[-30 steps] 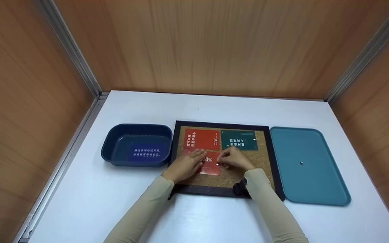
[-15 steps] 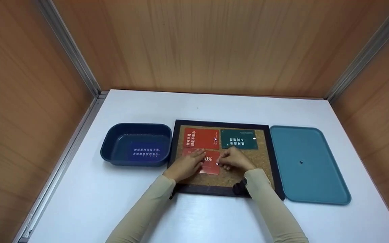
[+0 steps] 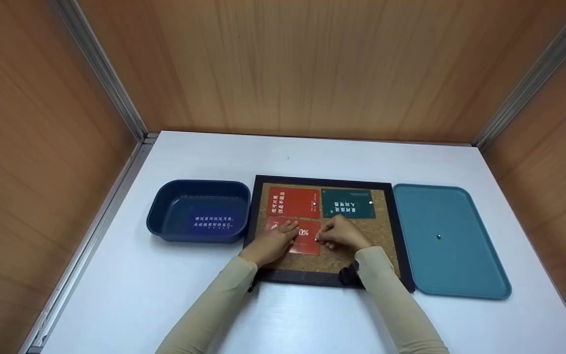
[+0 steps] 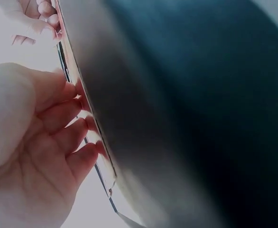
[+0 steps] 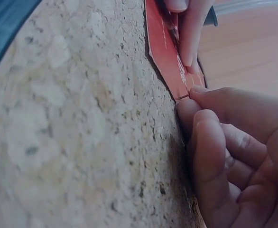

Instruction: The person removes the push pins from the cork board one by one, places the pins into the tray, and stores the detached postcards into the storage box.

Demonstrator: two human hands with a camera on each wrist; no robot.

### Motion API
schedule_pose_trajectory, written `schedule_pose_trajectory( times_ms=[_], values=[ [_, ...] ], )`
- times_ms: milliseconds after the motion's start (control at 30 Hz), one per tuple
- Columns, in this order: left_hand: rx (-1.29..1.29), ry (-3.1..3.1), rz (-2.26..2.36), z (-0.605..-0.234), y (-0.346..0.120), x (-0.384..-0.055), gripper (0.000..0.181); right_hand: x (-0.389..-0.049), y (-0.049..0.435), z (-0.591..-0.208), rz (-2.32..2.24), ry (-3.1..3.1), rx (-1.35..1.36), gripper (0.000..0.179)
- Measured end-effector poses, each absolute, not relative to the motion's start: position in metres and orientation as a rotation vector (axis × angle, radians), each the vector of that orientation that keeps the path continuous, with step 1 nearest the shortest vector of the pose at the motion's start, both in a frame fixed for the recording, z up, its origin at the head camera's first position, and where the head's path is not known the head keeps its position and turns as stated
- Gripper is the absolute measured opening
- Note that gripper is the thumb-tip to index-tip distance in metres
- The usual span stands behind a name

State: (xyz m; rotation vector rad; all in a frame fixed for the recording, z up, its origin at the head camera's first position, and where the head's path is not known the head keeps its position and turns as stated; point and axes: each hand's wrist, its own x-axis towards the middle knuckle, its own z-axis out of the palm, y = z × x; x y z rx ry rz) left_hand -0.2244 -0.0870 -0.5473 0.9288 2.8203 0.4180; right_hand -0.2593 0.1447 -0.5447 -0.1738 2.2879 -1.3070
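A red card lies on the framed corkboard, below another red card. My left hand rests on its left part, fingers extended and covering some of the print. At the right edge of that lower card, my right hand pinches a small shiny thumbtack between thumb and forefinger. In the right wrist view these fingertips meet right at the card's edge and mostly hide the tack. The left wrist view shows the left fingertips against the card.
A green card with a tack at its right edge sits at the board's upper right. Left of the board stands a dark blue basin holding a blue card. On the right, a teal tray bears one tack.
My left hand has shifted slightly toward the front of the board, uncovering more of the lower red card's left part. The right hand stays at the card's right edge.
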Motion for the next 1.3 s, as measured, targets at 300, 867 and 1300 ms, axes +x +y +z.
schedule_pose_trajectory(
  times_ms=[300, 867, 1300],
  values=[
    [0.872, 2.801, 0.476, -0.5478, -0.0847, -0.2255, 0.042, -0.2603, 0.1449, -0.5418, -1.257, 2.328, -0.165, 0.012],
    [0.911, 2.845, 0.405, -0.5478, -0.0842, -0.2244, 0.04, -0.2599, 0.1441, -0.5457, -1.167, 2.36, -0.269, 0.015],
    [0.848, 2.799, 0.396, -0.5469, -0.0834, -0.224, 0.042, -0.2606, 0.1437, -0.5467, -1.146, 2.348, -0.251, 0.017]
  ],
)
